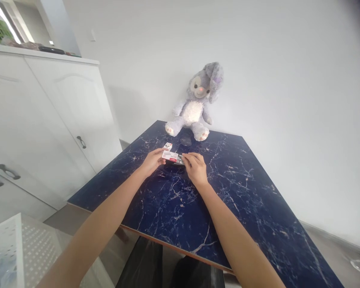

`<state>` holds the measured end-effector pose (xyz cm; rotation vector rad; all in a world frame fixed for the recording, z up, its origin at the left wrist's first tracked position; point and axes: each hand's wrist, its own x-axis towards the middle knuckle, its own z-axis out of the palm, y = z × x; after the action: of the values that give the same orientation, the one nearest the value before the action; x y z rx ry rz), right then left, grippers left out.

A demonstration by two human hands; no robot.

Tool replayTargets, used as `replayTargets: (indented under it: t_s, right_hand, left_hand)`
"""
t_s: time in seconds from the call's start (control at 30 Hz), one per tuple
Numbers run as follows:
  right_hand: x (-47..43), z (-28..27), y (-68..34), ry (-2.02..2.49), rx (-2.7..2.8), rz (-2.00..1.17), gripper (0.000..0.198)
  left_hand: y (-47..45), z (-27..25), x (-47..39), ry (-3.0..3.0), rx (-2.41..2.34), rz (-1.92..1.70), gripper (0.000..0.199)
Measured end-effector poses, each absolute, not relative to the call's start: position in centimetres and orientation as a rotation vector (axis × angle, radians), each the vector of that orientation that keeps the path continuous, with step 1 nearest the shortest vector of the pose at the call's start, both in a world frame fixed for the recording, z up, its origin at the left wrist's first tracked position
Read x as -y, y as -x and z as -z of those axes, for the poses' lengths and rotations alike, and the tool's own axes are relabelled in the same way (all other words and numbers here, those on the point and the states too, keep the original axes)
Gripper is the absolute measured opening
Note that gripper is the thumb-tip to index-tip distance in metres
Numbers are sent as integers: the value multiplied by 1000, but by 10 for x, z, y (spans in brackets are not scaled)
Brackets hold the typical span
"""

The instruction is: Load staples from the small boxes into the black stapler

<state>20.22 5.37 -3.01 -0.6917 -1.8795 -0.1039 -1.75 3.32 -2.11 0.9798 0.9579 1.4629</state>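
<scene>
"Left hand (153, 161) first: how does it stand?"

"Nearly closed, thumb and fingers pinching the left end of a small white-and-red printed box (169, 156), probably thin card. Right hand (195, 168) has its fingers curled, the tips drawn together on a flat silvery-grey piece (180, 159) at the box's right end."

"And where is the box?"

"Between the two hands, over the dark blue, white-veined marble-patterned table (180, 210), in front of the grey plush toy (195, 104). Whether its underside touches the tabletop, I can't tell. Just behind it is another small white box with dark and red print (168, 146)."

"How would it handle?"

"Light, I'd judge, and stiff enough along its edges, but the broad faces could dent under a hard squeeze. Glossy print may be a bit slippery."

"Best hold?"

"Narrow edges near the left end, gently. For the grey piece, its outer end; it looks thin, perhaps bendable, though it's too small to be sure."
</scene>
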Motion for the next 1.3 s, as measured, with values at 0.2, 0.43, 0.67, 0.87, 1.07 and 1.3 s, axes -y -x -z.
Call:
replayTargets:
  t_s: [0.2, 0.43, 0.67, 0.87, 1.07, 1.3]
  right_hand:
    - [-49, 25, -199, 690, 1872, 3, 20]
    - [-47, 26, -198, 716, 1873, -49, 21]
    - [-46, 25, -200, 749, 1826, -117, 21]
    - [-47, 29, -199, 864, 1681, -222, 27]
    - [-48, 31, -195, 854, 1660, -283, 25]
    - [-44, 29, -194, 811, 1777, -282, 29]
  left_hand:
    - [18, 21, -33, -951, -963, -1499, 32]
    - [19, 20, -33, -927, -989, -1548, 33]
    - [15, 20, -33, -935, -971, -1620, 31]
    - [10, 21, -31, -918, -970, -1669, 26]
    - [7, 17, -26, -922, -805, -1562, 29]
    - [6, 11, -22, -968, -788, -1496, 41]
